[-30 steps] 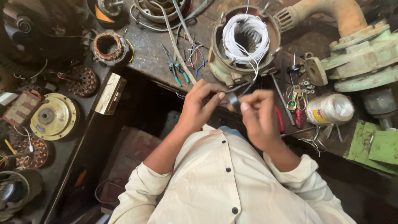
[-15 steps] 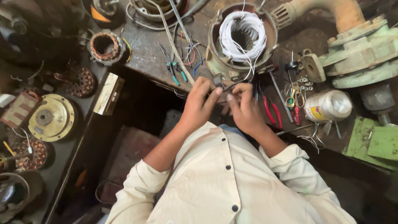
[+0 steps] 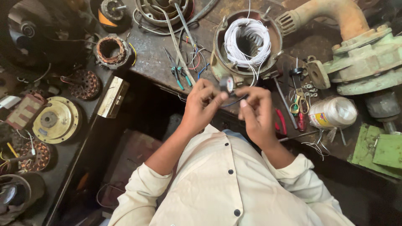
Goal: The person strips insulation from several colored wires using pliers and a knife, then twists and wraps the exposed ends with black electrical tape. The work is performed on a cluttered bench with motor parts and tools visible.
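My left hand [image 3: 202,104] pinches a small dark roll of tape [image 3: 226,83] just above the bench edge. My right hand [image 3: 256,112] is closed on the strip or thin dark wire [image 3: 233,101] that runs from the roll across to its fingers. Both hands hover in front of a round motor stator [image 3: 247,42] filled with white winding wire. My cream shirt sleeves fill the lower part of the view.
On the grimy bench [image 3: 155,62] lie teal-handled pliers [image 3: 178,75], red-handled pliers [image 3: 281,120], a screwdriver [image 3: 279,94], a white thread spool [image 3: 333,113] and a green pump housing [image 3: 364,62]. A copper-wound stator [image 3: 111,51] and a yellow disc [image 3: 54,119] sit on the left.
Both hands rose slightly toward the stator and drew a little apart, with the tape roll now held up in the left fingers. The camera view shifted slightly.
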